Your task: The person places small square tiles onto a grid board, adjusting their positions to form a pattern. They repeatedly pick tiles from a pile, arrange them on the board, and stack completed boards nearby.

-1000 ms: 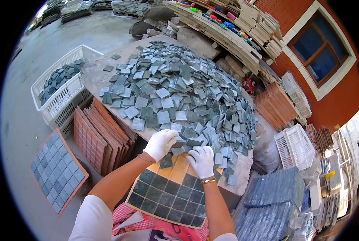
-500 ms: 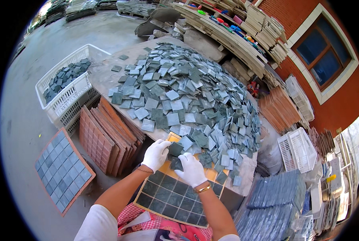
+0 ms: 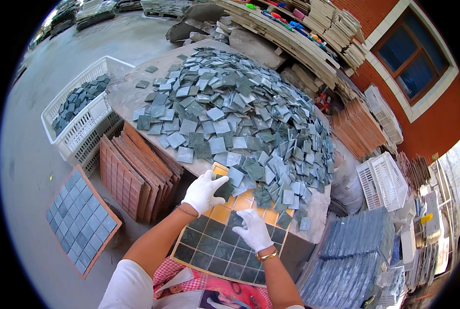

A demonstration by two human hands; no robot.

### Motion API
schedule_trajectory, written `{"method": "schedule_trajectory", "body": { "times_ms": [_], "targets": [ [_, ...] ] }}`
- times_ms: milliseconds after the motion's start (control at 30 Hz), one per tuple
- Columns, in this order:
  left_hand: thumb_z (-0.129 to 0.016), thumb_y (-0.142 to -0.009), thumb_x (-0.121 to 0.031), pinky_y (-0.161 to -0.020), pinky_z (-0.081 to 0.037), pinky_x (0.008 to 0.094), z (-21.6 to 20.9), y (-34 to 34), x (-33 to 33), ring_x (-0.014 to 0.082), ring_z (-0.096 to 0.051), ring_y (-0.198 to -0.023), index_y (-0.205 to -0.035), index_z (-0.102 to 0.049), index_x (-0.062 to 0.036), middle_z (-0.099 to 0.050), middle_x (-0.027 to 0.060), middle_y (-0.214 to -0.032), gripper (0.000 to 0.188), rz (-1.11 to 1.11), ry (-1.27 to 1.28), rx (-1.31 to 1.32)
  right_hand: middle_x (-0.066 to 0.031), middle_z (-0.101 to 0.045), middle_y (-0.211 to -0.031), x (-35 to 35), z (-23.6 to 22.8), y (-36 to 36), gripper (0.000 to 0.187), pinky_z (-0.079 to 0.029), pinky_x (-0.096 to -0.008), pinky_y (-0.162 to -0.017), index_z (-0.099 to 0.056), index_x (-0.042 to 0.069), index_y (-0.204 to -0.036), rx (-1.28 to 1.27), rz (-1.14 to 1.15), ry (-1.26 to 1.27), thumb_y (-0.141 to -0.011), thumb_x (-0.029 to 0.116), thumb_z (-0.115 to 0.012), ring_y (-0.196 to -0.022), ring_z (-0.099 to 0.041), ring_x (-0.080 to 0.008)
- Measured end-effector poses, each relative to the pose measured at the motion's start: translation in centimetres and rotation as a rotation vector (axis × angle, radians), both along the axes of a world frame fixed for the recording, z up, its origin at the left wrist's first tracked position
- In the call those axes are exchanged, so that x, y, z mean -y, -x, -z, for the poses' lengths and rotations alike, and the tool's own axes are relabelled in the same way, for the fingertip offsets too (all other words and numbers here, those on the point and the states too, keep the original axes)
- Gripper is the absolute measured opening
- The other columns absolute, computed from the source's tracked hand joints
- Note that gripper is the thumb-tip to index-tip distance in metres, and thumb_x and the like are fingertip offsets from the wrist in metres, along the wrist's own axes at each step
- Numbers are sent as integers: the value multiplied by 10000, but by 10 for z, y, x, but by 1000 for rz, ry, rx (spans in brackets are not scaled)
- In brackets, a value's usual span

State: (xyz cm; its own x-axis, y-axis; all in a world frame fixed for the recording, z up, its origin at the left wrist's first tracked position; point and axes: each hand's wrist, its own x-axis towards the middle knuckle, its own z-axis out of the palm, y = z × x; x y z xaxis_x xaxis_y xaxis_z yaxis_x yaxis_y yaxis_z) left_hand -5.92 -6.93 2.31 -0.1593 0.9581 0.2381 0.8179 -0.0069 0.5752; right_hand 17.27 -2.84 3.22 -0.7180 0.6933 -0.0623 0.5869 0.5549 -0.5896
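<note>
My left hand (image 3: pixel 203 194), in a white glove, pinches a dark green square stone tile (image 3: pixel 223 190) at the near edge of the tile heap. Gloved in white too, my right hand (image 3: pixel 253 229) hovers low over a yellow gridded tray (image 3: pixel 220 214), its thumb and fingers curved but apart. Close by its fingertips a dark tile (image 3: pixel 234 220) lies in the tray; whether they touch it I cannot tell. Dark tiles fill the tray's nearer rows, while yellow cells show along its far part. Loose grey-green tiles (image 3: pixel 225 113) are heaped on the table and overlap the tray's far edge.
To the left stand a white plastic crate (image 3: pixel 81 133) holding tiles, a stack of reddish gridded trays (image 3: pixel 132 177) and a tile-filled tray (image 3: pixel 81 216). At the right are stacked grey tile sheets (image 3: pixel 351 257) and white crates (image 3: pixel 382 180). A brick wall (image 3: pixel 430 139) rises behind.
My right hand has moved right and nearer, off the heap's edge and over the tray; its fingers have parted. The left hand stays by the heap with a tile. More yellow cells now show.
</note>
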Motion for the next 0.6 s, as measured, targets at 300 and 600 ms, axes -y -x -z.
{"method": "schedule_trajectory", "body": {
  "times_ms": [300,600],
  "targets": [
    [-825,-655,-297,-801,-497,402,-20,0,10,294,-585,-980,-1091,-552,-103,-532,97,-1058,550,156,-116,-235,-89,-601,-1157,33,27,-13,463,-551,-276,-767,-591,32,-1191,-511,338,169,-774,85,-786,-873,-657,-161],
    [-797,-707,-319,-816,-503,393,2,-18,48,315,-599,-963,-1130,-576,-45,-560,115,-1090,551,222,44,-174,-107,-640,-1120,77,25,-57,330,-559,-285,-755,-643,47,-1107,-544,387,163,-794,58,-748,-868,-676,-180]
  ]
}}
